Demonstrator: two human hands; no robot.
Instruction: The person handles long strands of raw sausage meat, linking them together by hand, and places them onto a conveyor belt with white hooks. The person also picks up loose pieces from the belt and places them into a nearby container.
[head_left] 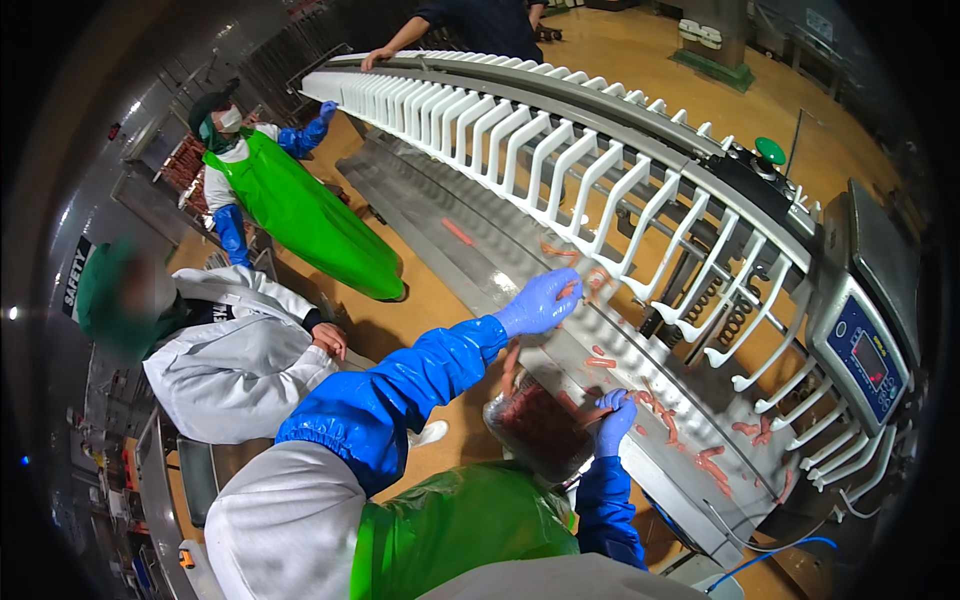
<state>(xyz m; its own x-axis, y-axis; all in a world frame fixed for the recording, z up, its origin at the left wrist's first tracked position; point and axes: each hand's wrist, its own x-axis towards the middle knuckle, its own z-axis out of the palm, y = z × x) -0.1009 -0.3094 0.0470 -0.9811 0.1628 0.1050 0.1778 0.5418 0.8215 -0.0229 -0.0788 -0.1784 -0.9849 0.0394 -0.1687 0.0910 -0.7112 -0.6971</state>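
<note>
Out over the metal trough [390,185], my left hand [535,303], in a purple-blue glove, is closed, with a pinkish piece of sausage [569,289] showing at its fingers. My right hand [615,424], gloved alike, is closed beside the trough's near edge; a brownish-pink sausage [592,417] sticks out of its grip. Between my arms stands a bin [540,432] filled with dark red meat, and one sausage [511,366] hangs at its rim. Several loose sausage pieces [712,467] lie scattered on the metal near my right hand.
A long rack of white hooks [610,200] runs above the trough. A scale with a blue panel [868,362] and a green knob [769,151] stand at right. Two people, in a green apron [290,215] and a white coat [245,350], are at left; another person's hand [377,57] touches the rack.
</note>
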